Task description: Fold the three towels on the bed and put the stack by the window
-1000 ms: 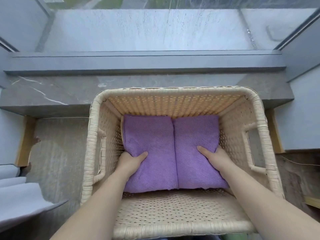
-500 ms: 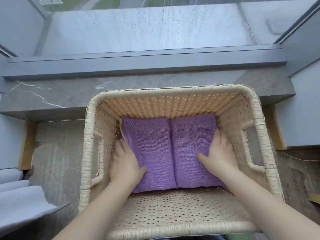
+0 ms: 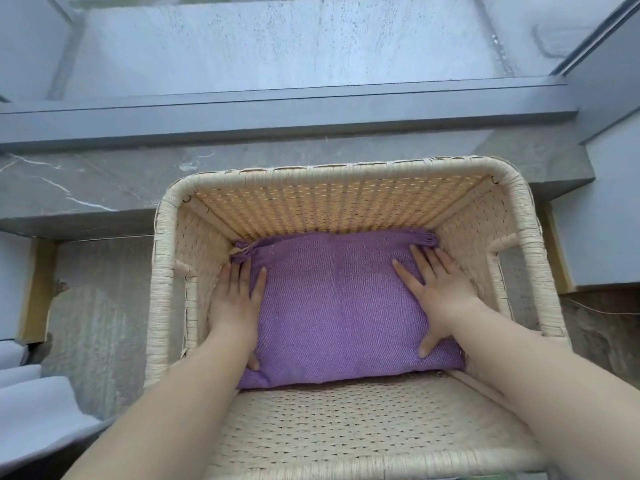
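A folded purple towel stack (image 3: 332, 306) lies flat on the bottom of a pale woven basket (image 3: 346, 171) that stands against the grey marble window ledge (image 3: 86, 188). My left hand (image 3: 237, 299) presses flat on the stack's left edge, fingers straight and pointing away from me. My right hand (image 3: 438, 289) lies flat on the stack's right side with its fingers spread. Only the top towel shows; any towels beneath it are hidden.
The window glass (image 3: 277, 46) and its dark grey frame (image 3: 277, 112) run across the top. White bedding (image 3: 38, 410) lies at the lower left. Bare floor (image 3: 100, 323) shows to the left of the basket, and a white wall panel (image 3: 602, 220) stands to the right.
Both hands slid from the near edge of the towels to lie flat farther in. The crease down the middle of the purple top has flattened out. The view has moved closer.
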Available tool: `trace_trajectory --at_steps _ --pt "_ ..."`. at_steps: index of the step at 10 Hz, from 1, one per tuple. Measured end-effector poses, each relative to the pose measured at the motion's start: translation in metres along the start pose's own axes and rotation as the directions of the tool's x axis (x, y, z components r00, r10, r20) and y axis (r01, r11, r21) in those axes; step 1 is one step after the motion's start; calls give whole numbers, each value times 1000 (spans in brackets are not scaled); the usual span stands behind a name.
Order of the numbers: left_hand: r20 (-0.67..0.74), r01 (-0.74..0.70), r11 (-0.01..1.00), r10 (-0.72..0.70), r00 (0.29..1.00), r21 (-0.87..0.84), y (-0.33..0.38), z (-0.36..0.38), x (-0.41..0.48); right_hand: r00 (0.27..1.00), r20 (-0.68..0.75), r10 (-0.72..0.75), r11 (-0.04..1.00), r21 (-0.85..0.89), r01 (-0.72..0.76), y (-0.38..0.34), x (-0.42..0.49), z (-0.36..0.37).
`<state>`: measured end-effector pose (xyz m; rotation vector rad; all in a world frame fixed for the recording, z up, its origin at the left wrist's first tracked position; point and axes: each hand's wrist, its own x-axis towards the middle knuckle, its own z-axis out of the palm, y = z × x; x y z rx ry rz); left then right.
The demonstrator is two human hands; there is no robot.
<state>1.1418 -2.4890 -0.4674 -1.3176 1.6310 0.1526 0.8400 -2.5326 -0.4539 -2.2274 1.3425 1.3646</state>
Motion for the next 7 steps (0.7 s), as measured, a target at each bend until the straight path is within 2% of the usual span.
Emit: trace_trajectory --at_steps 3,5,6,7 --pt "-23 35 999 -34 999 36 12 11 19 1000 3 24 999 -33 -24 -9 21 21" --pt "-11 -3 1000 3 1000 2 9 2 9 999 -19 47 999 -25 -47 -11 13 15" --pt "-97 -42 984 25 995 -176 5 -5 -3 1000 -17 19 996 91 -18 -6 -1 6" --pt "-88 -33 913 -3 996 -407 0 -18 -20 986 -163 36 976 218 0 -1 -17 -3"
